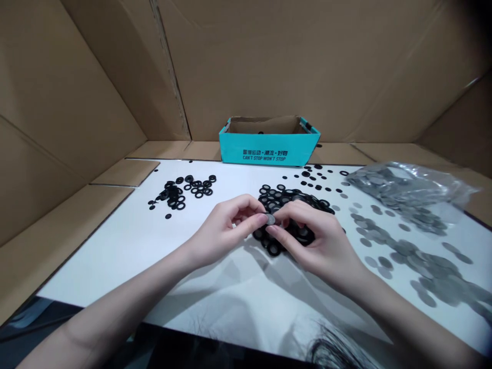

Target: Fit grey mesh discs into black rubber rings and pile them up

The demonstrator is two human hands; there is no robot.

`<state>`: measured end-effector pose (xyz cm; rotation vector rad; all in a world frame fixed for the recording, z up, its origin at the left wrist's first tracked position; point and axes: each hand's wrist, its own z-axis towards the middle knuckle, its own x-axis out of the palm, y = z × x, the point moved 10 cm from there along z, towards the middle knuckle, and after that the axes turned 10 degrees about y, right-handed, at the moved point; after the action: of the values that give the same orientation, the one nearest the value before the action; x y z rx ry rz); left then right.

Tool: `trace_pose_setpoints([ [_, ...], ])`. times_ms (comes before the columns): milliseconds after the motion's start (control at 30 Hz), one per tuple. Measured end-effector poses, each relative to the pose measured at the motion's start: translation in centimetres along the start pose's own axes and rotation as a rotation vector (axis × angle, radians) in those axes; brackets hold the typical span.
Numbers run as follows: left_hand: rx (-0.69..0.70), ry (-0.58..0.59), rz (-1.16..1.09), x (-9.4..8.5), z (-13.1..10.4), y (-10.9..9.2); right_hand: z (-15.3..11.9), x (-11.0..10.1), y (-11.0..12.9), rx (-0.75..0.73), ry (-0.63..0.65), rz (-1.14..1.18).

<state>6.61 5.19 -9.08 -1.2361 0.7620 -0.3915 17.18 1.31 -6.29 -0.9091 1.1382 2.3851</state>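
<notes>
Between the fingertips of both hands is a small round grey disc [270,219]. My left hand [238,225] pinches its left side with thumb and forefinger. At its right side, the thumb and forefinger of my right hand [313,233] are closed on it too. Behind and beneath my hands lies a pile of black rings [274,249], some with grey centres. My right hand covers part of this pile. Whether a black ring is also in my fingers is too small to tell.
A turquoise box [269,148] stands at the back. Black rings [173,195] lie on the white table [115,246] at left. Small black pieces [318,187] are behind the pile. Loose grey discs [407,253] and a clear plastic bag [400,184] of discs are at right. Cardboard walls surround the table.
</notes>
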Motion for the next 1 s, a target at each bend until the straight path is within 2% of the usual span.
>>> trace_pose_setpoints([
  [267,0.033,0.081,0.278,-0.2,-0.3,-1.1,0.3,0.6,-1.1,0.087,0.130,0.233],
  [467,-0.011,0.167,0.342,0.0,-0.5,-0.8,0.1,1.0,-0.9,0.063,0.146,0.161],
  [567,-0.054,0.132,0.228,-0.1,-0.5,-0.2,0.1,0.9,-0.8,0.046,0.116,0.090],
  [667,-0.028,0.081,0.129,-0.2,-0.5,-0.3,0.1,0.5,-0.2,0.002,0.069,0.014],
  [833,0.048,0.043,0.231,-0.3,-0.5,-1.4,0.0,-0.2,1.0,-0.074,0.030,-0.067],
  [1000,0.063,0.052,0.225,0.1,-0.4,-1.5,0.1,-0.6,1.2,-0.098,0.017,-0.080],
])
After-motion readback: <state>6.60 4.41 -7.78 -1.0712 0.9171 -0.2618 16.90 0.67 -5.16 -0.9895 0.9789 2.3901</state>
